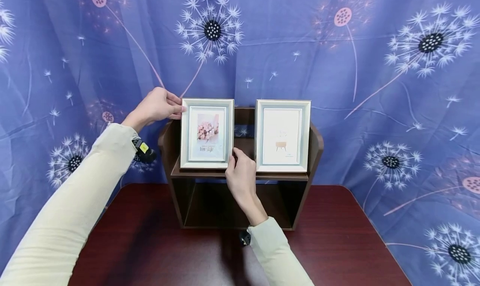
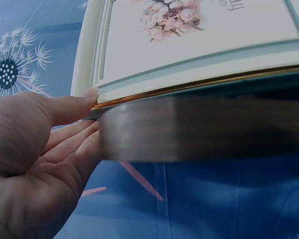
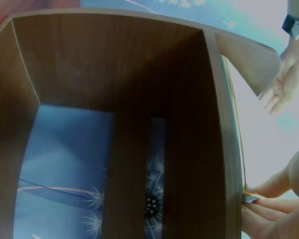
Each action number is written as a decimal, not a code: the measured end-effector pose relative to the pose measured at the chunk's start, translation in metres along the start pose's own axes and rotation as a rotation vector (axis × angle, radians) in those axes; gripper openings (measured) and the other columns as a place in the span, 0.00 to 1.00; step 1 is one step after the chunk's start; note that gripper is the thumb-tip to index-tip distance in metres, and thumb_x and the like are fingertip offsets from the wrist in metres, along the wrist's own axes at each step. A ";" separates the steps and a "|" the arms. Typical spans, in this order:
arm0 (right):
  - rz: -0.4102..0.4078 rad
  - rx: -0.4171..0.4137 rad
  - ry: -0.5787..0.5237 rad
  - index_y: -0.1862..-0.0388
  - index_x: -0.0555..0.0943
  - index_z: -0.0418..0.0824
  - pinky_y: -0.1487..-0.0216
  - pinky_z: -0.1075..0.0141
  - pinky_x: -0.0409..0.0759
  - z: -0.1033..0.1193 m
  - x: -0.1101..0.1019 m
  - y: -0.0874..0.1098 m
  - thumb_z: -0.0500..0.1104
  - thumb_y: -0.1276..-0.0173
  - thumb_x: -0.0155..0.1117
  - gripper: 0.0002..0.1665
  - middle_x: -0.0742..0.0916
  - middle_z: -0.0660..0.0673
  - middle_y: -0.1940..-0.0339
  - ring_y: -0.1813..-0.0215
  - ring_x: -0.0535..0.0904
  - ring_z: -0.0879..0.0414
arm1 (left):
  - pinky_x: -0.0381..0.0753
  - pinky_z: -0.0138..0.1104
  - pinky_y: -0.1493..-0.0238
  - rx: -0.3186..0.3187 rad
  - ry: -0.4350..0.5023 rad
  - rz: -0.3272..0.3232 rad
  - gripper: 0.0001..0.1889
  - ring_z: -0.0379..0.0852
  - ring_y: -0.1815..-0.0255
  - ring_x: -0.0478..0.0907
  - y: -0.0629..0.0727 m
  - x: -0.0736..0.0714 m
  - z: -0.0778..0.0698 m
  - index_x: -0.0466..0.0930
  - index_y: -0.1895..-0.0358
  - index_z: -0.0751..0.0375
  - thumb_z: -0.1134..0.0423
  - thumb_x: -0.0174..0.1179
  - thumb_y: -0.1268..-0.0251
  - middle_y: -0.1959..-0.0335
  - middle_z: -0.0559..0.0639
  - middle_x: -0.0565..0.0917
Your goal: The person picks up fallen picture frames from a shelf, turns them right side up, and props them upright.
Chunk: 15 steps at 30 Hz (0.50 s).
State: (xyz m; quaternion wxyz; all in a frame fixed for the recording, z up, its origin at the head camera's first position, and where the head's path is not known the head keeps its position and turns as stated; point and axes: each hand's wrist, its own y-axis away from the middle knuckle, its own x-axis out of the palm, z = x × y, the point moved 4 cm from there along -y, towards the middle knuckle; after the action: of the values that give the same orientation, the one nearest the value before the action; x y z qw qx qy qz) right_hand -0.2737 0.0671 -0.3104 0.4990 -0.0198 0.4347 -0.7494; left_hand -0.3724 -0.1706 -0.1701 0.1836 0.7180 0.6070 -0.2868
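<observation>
A white-and-pale-blue picture frame with a pink flower print leans upright on the top tier of a dark brown wooden shelf. At its upper left corner my left hand pinches the edge, thumb on the front and fingers behind, as the left wrist view shows. My right hand pinches the frame's lower right corner between thumb and fingers. In the right wrist view, the right hand is partly cut off at the edge. A second, similar picture frame stands to the right, apart from the first.
The shelf stands on a dark red table, against a blue curtain printed with dandelions. Below the frames is the shelf's lower compartment. A slanted side panel bounds the shelf on the right.
</observation>
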 end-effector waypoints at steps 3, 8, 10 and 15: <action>0.008 -0.005 -0.012 0.45 0.85 0.27 0.52 0.50 0.91 0.000 -0.001 0.002 0.32 0.26 0.62 0.15 0.92 0.32 0.53 0.53 0.92 0.40 | 0.91 0.31 0.53 0.012 -0.053 -0.016 0.31 0.38 0.58 0.92 0.003 -0.001 0.000 0.70 0.27 0.77 0.58 0.63 0.23 0.35 0.73 0.81; 0.028 -0.025 -0.018 0.44 0.84 0.27 0.51 0.52 0.91 0.004 -0.016 0.007 0.37 0.26 0.67 0.18 0.91 0.32 0.52 0.53 0.91 0.42 | 0.88 0.43 0.45 0.085 -0.267 -0.115 0.34 0.49 0.52 0.92 0.021 -0.009 -0.006 0.72 0.26 0.69 0.47 0.61 0.23 0.38 0.69 0.85; 0.023 -0.063 -0.010 0.45 0.84 0.28 0.48 0.50 0.90 0.008 -0.027 0.010 0.41 0.27 0.69 0.19 0.91 0.32 0.52 0.51 0.91 0.41 | 0.85 0.51 0.39 0.132 -0.322 -0.161 0.32 0.57 0.44 0.90 0.032 -0.012 -0.009 0.74 0.27 0.66 0.45 0.59 0.22 0.37 0.67 0.85; -0.006 -0.207 -0.016 0.48 0.87 0.30 0.44 0.50 0.88 0.010 -0.064 0.012 0.46 0.29 0.74 0.20 0.92 0.34 0.51 0.47 0.90 0.40 | 0.77 0.59 0.32 0.221 -0.402 -0.219 0.30 0.66 0.34 0.82 0.063 -0.013 -0.016 0.77 0.29 0.65 0.44 0.55 0.20 0.34 0.68 0.83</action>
State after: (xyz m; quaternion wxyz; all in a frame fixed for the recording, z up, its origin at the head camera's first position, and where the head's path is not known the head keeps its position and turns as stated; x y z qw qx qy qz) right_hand -0.2282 0.1084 -0.2865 0.4956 -0.0783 0.5057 -0.7018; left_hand -0.3096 -0.1836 -0.1549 0.1889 0.5922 0.5975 -0.5066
